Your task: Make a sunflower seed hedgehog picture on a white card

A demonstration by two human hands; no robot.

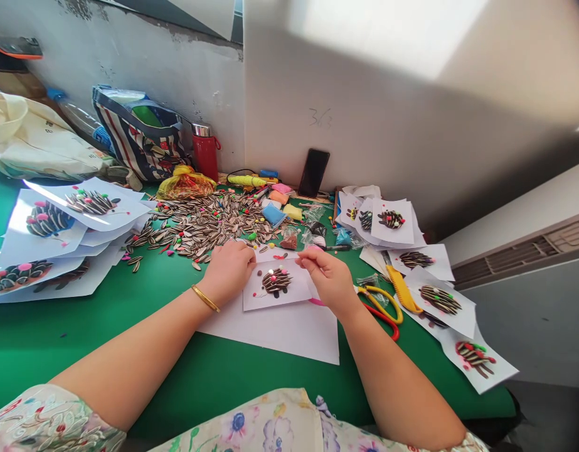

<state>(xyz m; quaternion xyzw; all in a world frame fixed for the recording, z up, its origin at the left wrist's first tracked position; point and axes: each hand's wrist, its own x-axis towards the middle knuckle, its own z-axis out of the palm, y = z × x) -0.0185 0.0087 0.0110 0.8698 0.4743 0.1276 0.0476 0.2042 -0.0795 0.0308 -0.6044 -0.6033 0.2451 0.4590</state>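
A white card (pixel 251 300) carries a hedgehog picture (pixel 276 282) with sunflower-seed spines, dark feet and small pink and white balls. It lies on a larger white sheet (pixel 308 329). My left hand (pixel 230 273), with a gold bangle at the wrist, rests closed by the card's upper left edge; what its curled fingertips hold is hidden. At the upper right corner, my right hand (pixel 327 280) is closed in a pinch, thumb against forefinger, around something too small to name. Little red and yellow bits (pixel 280 256) lie just beyond the card.
Loose sunflower seeds (pixel 214 216) spread behind my left hand. Finished cards pile up at left (pixel 101 216) and right (pixel 442 298). Scissors (pixel 383 304) and a yellow cutter (pixel 402 289) lie beside my right forearm. A phone (pixel 314 172) leans on the wall near a red flask (pixel 205 154).
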